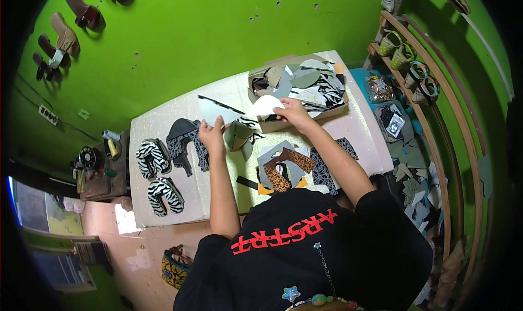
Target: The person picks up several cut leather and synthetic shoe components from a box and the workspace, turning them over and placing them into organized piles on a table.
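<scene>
Over the middle of the table, my left hand (212, 135) is closed on a pale, pointed cut piece (215, 112) with a dark strip along its upper edge. My right hand (295, 115) pinches a white, round-edged cut piece (265, 106) just in front of a cardboard box (327, 113). Grey, white and zebra-print scraps (313, 79) fill that box. Below my hands lie a zebra-print scrap (249, 124) and an olive-grey piece (237, 135), partly hidden. Closer to me, a leopard-print curved piece (278, 178) rests on grey and white pieces.
Zebra-print curved stacks (153, 159) and dark patterned pieces (183, 139) lie on the left of the pale table (362, 134). A wooden rack (422, 101) holding small woven baskets (403, 56) stands right, above piled scraps (414, 188). Sandals (83, 8) hang on the green wall.
</scene>
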`<state>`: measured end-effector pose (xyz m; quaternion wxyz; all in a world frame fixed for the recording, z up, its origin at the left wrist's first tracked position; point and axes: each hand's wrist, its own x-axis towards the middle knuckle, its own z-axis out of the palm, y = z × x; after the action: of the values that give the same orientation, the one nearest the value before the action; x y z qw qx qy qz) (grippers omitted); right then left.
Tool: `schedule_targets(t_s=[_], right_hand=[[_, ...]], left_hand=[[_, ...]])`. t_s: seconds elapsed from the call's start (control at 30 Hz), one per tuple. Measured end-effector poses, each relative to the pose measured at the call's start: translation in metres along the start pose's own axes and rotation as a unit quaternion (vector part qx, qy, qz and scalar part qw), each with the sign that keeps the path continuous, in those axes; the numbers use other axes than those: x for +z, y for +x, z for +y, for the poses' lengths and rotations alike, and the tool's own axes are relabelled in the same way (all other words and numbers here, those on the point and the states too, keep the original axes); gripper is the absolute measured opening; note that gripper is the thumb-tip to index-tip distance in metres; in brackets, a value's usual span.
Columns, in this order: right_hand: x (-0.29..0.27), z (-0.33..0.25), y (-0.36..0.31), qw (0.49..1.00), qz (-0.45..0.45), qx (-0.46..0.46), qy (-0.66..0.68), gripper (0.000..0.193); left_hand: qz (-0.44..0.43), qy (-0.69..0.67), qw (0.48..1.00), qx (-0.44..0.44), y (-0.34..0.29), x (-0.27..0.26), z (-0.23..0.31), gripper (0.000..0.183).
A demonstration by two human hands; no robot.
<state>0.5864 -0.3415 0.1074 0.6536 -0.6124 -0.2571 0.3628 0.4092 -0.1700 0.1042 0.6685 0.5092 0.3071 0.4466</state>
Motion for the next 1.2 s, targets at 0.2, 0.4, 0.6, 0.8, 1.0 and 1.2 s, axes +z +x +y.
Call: schedule_targets(t_s=[0.2, 0.4, 0.6, 0.8, 1.0, 1.2], right_hand=[[0.051, 0.035, 0.006, 0.993, -0.055, 0.102, 0.014, 0.034], [0.080, 0.056, 0.010, 0.995, -0.010, 0.087, -0.046, 0.043], [0.017, 0.076, -0.024, 0.987, -0.024, 0.129, -0.096, 0.040], [-0.054, 0.069, -0.072, 0.969, 0.189, -0.119, -0.102, 0.028], [-0.060, 0.016, -0.144, 0.936, 0.055, -0.146, -0.317, 0.085], [-0.094, 0.064, -0.173, 0.901, 0.252, -0.054, -0.350, 0.054]], left_hand=[[0.072, 0.000, 0.997, 0.010, -0.001, -0.036, 0.009, 0.029], [0.068, -0.003, 0.998, -0.010, -0.003, -0.033, 0.007, 0.028], [-0.005, -0.018, 0.999, -0.050, -0.008, -0.013, 0.000, 0.019], [-0.193, 0.042, 0.977, -0.085, -0.056, 0.053, -0.028, 0.020], [-0.358, 0.065, 0.917, -0.163, -0.138, 0.127, -0.063, 0.030], [-0.483, 0.164, 0.858, -0.059, -0.147, 0.146, -0.123, 0.035]])
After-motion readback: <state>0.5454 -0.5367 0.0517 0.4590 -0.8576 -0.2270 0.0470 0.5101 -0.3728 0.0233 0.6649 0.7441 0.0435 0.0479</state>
